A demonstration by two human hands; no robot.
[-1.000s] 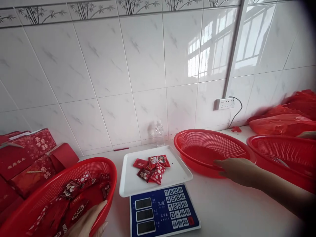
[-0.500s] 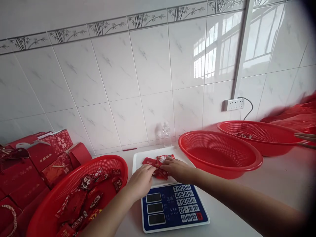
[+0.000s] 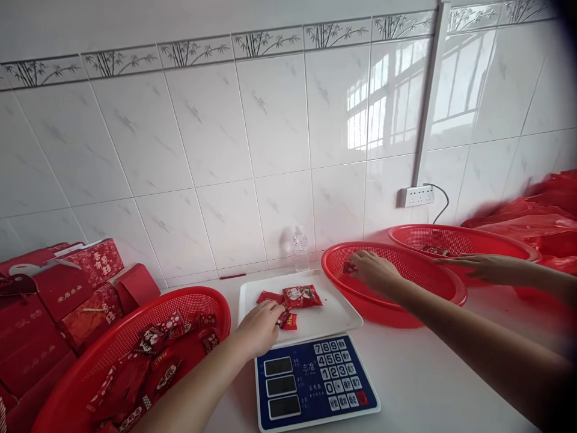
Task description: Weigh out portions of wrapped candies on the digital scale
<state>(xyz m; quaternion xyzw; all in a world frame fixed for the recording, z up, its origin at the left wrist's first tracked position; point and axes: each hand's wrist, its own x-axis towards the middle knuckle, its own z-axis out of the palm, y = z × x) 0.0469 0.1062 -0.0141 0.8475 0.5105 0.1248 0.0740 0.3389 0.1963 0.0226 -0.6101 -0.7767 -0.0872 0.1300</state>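
Observation:
My right hand is closed on a small red wrapped packet over the middle red perforated basket. My left hand rests at the white tray of a blue digital scale, its fingers curled over small red packets; its fingertips are partly hidden. Beyond those fingers a larger red packet with a printed picture lies flat on the tray. To the left, a red basket holds several red packets.
Red gift boxes are stacked at the left. A clear bottle stands by the tiled wall. At the right, another person's hand reaches across the far red basket. Red plastic bags lie behind it.
My right hand has left the tray and moved right to the middle basket with a packet. My left hand has stayed at the tray. The other person's hand has come further into view.

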